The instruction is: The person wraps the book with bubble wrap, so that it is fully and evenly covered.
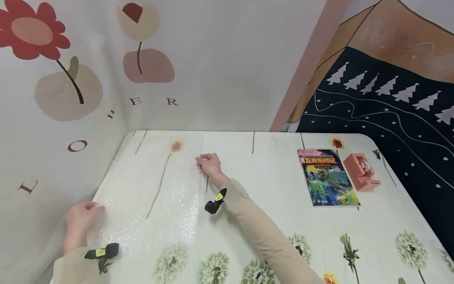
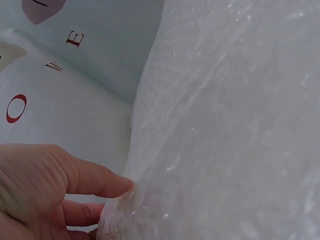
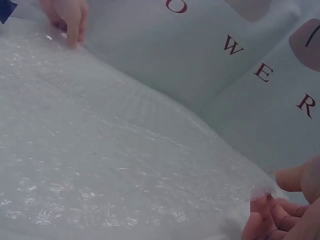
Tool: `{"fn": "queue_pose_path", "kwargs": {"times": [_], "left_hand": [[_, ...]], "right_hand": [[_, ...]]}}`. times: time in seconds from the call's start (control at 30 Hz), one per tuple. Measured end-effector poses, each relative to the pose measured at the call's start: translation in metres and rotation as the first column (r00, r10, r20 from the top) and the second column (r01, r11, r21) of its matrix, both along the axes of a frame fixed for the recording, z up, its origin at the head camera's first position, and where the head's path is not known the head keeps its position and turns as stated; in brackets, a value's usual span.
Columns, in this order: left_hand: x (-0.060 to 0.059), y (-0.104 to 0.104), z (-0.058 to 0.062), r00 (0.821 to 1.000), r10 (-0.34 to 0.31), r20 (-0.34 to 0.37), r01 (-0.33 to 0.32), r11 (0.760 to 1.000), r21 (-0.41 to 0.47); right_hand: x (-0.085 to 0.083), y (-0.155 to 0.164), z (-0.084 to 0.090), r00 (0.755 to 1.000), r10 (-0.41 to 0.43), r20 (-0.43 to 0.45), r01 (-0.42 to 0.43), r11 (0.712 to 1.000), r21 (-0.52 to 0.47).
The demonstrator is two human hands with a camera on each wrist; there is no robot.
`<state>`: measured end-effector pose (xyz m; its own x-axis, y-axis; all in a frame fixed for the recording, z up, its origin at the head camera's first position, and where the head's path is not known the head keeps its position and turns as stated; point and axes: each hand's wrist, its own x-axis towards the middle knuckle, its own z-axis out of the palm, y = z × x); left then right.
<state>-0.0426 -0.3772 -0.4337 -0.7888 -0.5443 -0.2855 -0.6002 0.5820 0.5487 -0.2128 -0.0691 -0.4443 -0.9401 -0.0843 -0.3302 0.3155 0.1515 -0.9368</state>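
Observation:
A clear sheet of bubble wrap point(image 1: 177, 205) spreads over the left part of the table, its bubbles shining in the light. At its left edge my left hand point(image 1: 82, 221) pinches the sheet between thumb and fingers; the left wrist view shows the thumb tip on the bubble wrap point(image 2: 225, 125), with the lower fingers partly hidden behind it. My right hand point(image 1: 211, 167) pinches the far right corner. In the right wrist view the bubble wrap point(image 3: 110, 140) stretches between the fingertips of my right hand point(image 3: 287, 215) and my left hand point(image 3: 70, 20).
On the table's right side lies a book point(image 1: 328, 185) with a colourful dinosaur cover. Close beside it stands a pink tape dispenser point(image 1: 358, 173). The flower-print tablecloth point(image 1: 273, 177) meets a printed curtain point(image 1: 227, 79) at the back and left, and a dark tree-patterned cloth point(image 1: 383, 114) hangs at right.

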Motion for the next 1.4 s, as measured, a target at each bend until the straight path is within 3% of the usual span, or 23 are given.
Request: {"fn": "queue_pose_path", "kwargs": {"times": [0.23, 0.57, 0.9, 0.97, 1.03, 1.13, 1.2, 1.3, 1.4], "left_hand": [[0.002, 0.000, 0.003, 0.999, 0.023, -0.027, -0.022, 0.998, 0.062], [-0.005, 0.019, 0.022, 0.997, 0.003, -0.079, 0.003, 0.996, 0.085], [-0.015, 0.033, 0.026, 0.989, -0.098, -0.114, 0.103, 0.994, 0.041], [-0.020, 0.026, 0.013, 0.983, -0.132, -0.129, 0.136, 0.990, 0.023], [-0.024, 0.028, 0.013, 0.979, -0.156, -0.132, 0.159, 0.987, 0.015], [-0.029, 0.034, 0.016, 0.971, -0.192, -0.140, 0.195, 0.981, 0.007], [-0.030, 0.047, 0.029, 0.970, -0.201, -0.135, 0.206, 0.978, 0.022], [-0.036, 0.051, 0.023, 0.963, -0.222, -0.155, 0.227, 0.974, 0.013], [-0.048, 0.043, 0.003, 0.950, -0.249, -0.190, 0.252, 0.968, -0.008]], "right_hand": [[-0.007, 0.007, 0.001, 0.998, -0.012, -0.060, 0.006, 0.995, -0.101], [-0.008, 0.044, 0.007, 0.992, 0.000, -0.128, -0.014, 0.995, -0.103], [0.002, 0.084, 0.016, 0.985, 0.014, -0.172, -0.031, 0.995, -0.095], [0.007, 0.092, 0.022, 0.983, 0.020, -0.182, -0.038, 0.995, -0.095], [0.010, 0.100, 0.022, 0.979, 0.019, -0.201, -0.040, 0.994, -0.101], [0.014, 0.112, 0.022, 0.975, 0.011, -0.222, -0.035, 0.994, -0.105], [0.015, 0.120, 0.017, 0.972, 0.001, -0.236, -0.026, 0.994, -0.105], [0.020, 0.132, 0.017, 0.970, -0.011, -0.241, -0.015, 0.994, -0.105], [0.026, 0.144, 0.018, 0.969, -0.021, -0.244, -0.004, 0.995, -0.102]]}}
